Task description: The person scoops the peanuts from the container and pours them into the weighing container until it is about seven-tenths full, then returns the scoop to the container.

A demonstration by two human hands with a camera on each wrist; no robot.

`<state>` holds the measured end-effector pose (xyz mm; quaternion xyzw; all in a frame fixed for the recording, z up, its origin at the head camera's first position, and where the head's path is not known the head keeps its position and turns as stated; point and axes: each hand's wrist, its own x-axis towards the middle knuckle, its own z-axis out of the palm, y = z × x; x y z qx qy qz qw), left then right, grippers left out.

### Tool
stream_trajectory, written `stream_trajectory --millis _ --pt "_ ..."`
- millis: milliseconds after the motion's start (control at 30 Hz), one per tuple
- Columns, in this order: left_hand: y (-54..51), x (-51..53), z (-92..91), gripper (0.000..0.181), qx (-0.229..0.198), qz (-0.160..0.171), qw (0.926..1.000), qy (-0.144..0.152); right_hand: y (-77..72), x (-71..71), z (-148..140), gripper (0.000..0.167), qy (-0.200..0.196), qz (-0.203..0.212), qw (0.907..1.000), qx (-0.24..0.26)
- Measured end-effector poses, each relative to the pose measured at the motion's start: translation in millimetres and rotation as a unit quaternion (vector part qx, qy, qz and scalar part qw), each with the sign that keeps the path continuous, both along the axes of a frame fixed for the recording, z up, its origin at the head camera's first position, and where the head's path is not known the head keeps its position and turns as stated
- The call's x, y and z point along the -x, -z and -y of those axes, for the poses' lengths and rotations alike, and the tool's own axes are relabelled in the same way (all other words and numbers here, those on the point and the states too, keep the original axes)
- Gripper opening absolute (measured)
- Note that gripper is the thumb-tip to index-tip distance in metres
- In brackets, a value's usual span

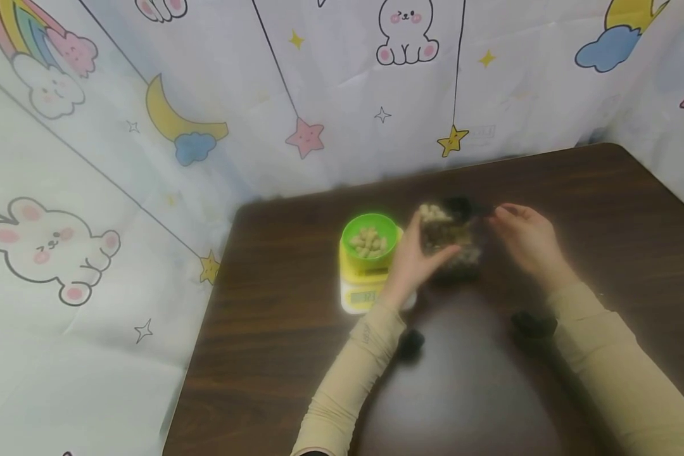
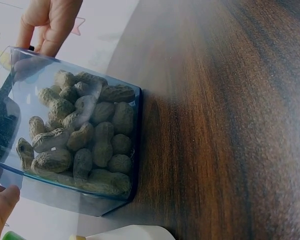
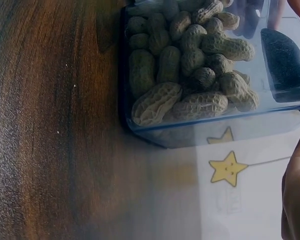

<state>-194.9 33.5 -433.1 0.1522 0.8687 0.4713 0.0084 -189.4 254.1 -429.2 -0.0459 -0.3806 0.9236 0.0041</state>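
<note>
A clear box [image 1: 462,263] of unshelled peanuts stands on the dark table. My left hand [image 1: 413,263] grips its left side, thumb across the near face; part of that hand [image 2: 0,210] shows at the left wrist view's lower left. Inside the box, above the peanuts [image 3: 190,65], is a black scoop [image 3: 285,67]. At the box's right, my right hand [image 1: 524,237] pinches the scoop's thin dark handle. Left of the box, a green bowl [image 1: 350,250] holding peanuts rests on a yellow and white scale [image 1: 350,285]; its display digits are blurred.
The brown tabletop [image 1: 273,329] extends around the scale and box. Behind it and at the left hangs a white cloth [image 1: 348,95] printed with rabbits, stars and moons. Two blurred dark objects show beside my sleeves, one at the left wrist [image 1: 410,345] and one at the right [image 1: 534,324].
</note>
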Motion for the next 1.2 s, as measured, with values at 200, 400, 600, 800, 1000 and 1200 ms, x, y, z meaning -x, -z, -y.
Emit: stream_trajectory --millis 200,400,600,800,1000,1200 --pt "0.6 0.1 0.0 0.105 0.004 0.001 1.0000 -0.003 1.3 -0.9 -0.7 0.012 -0.002 0.003 0.9999 0.015" --pt "-0.7 -0.8 0.4 0.105 0.004 -0.003 1.0000 -0.002 -0.9 -1.3 2.0 0.013 -0.004 -0.002 0.9999 0.013" --pt "-0.1 0.2 0.2 0.105 -0.001 -0.006 1.0000 0.000 -1.9 -0.7 3.4 0.014 -0.001 -0.003 1.0000 0.006" --pt "-0.3 -0.2 -0.1 0.104 0.002 -0.010 0.9999 -0.001 0.9 -0.3 1.8 0.012 -0.001 0.002 0.9995 0.030" --pt "-0.4 -0.7 -0.5 0.105 0.002 -0.004 1.0000 -0.002 3.0 -2.2 -1.2 0.012 -0.004 0.009 0.9982 0.059" --pt "-0.3 -1.7 -0.2 0.105 0.006 -0.004 1.0000 -0.005 1.9 -4.4 -1.5 0.012 -0.004 0.012 0.9980 0.062"
